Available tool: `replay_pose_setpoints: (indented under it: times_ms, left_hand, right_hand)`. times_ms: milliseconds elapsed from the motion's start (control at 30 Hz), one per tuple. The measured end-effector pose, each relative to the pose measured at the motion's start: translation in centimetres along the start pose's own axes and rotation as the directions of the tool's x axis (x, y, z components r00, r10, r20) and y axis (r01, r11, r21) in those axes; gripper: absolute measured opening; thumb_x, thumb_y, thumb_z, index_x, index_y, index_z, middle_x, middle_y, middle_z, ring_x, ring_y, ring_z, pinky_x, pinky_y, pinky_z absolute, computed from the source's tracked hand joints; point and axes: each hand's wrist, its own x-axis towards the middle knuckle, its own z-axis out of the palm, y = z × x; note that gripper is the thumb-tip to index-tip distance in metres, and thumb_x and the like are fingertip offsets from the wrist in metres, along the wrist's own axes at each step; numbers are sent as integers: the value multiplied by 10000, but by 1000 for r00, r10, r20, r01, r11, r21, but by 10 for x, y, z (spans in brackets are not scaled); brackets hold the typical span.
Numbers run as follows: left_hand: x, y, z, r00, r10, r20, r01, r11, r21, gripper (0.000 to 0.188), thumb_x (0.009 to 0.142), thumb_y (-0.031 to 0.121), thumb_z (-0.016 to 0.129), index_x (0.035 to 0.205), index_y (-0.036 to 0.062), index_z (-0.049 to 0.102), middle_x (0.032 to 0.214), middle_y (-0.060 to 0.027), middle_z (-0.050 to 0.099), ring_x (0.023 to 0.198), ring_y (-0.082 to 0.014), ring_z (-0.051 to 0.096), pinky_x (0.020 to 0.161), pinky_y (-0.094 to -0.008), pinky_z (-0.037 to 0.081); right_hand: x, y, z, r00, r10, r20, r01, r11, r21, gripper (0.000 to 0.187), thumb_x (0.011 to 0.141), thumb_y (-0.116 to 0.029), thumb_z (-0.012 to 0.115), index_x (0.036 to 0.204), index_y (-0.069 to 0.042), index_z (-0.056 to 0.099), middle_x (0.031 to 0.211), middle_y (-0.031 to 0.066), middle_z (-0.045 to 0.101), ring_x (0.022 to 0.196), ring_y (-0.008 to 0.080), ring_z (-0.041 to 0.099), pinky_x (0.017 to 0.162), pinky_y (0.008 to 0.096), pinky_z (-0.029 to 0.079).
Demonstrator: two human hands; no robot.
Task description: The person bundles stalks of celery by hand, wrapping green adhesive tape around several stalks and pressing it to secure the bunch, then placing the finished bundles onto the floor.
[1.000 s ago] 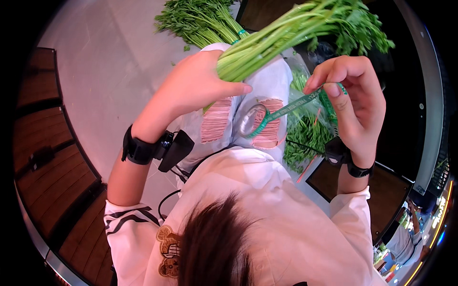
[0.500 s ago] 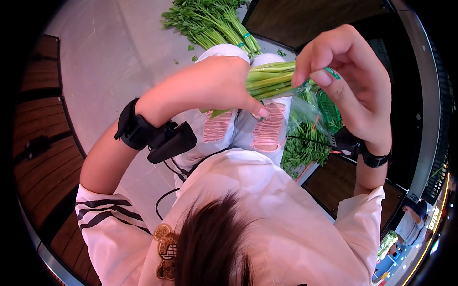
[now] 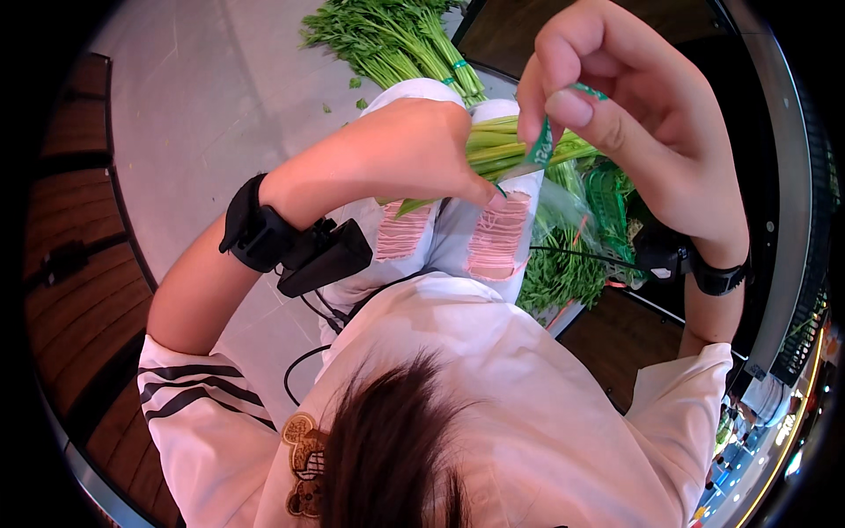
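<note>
Over my knees, my left hand [image 3: 427, 151] is closed round a bunch of leafy celery [image 3: 497, 141], its pale green stalks lying crosswise. The thumb shows along the near side; the other fingers are hidden behind the stalks. My right hand [image 3: 629, 132] is raised just above and right of the bunch, thumb and forefinger pinching a strip of green printed tape [image 3: 543, 143]. From that pinch the strip hangs down in front of the stalks, and its lower end runs toward my left thumb. Whether it goes round the bunch, I cannot tell.
Tied bunches of the same greens [image 3: 387, 44] lie on the grey floor beyond my knees. Right of my legs are a green crate [image 3: 606, 198], clear plastic and more leafy greens [image 3: 563, 277]. A thin cable [image 3: 581, 253] crosses there. Dark panels stand on both sides.
My right hand has moved up and slightly left with the green tape, which now shows as a taut strip in front of the stalks. My left hand has shifted slightly right.
</note>
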Motion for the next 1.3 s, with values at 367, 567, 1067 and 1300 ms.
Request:
replay_pose_setpoints:
  times_ms: [367, 567, 1067, 1300]
  left_hand:
    - [-16, 13, 2, 976, 11, -215, 2, 998, 59, 456, 681, 361, 775, 910, -12, 646, 768, -184, 661, 747, -358, 650, 693, -423, 516]
    - [-29, 14, 21, 809, 316, -496, -127, 917, 379, 254, 613, 154, 729, 788, -9, 646, 674, -147, 631, 679, -299, 651, 614, -391, 526]
    - [-25, 0, 30, 727, 366, -581, -145, 909, 391, 475, 572, 138, 800, 951, 27, 536, 792, -130, 621, 738, -329, 610, 635, -412, 485]
    - [-25, 4, 30, 640, 395, -659, -155, 906, 393, 774, 533, 117, 842, 1217, 51, 487, 840, -92, 621, 762, -305, 604, 664, -391, 478]
  right_hand:
    - [32, -9, -5, 988, 150, -43, -150, 989, 4, 99, 923, -42, 593, 969, 22, 533, 870, 31, 582, 822, 81, 563, 751, 231, 470]
    - [46, 45, -21, 959, 239, 153, -182, 931, -316, 99, 922, -72, 591, 929, 6, 530, 869, 30, 585, 804, 78, 554, 749, 223, 455]
    - [31, 86, 4, 960, 277, -35, -277, 961, -1, 88, 917, -85, 589, 916, 0, 567, 799, 44, 603, 714, 122, 645, 672, 265, 514]
    - [39, 87, 3, 945, 324, 39, -318, 942, -103, 71, 898, -54, 607, 907, -9, 553, 761, 15, 553, 713, 73, 546, 651, 254, 462]
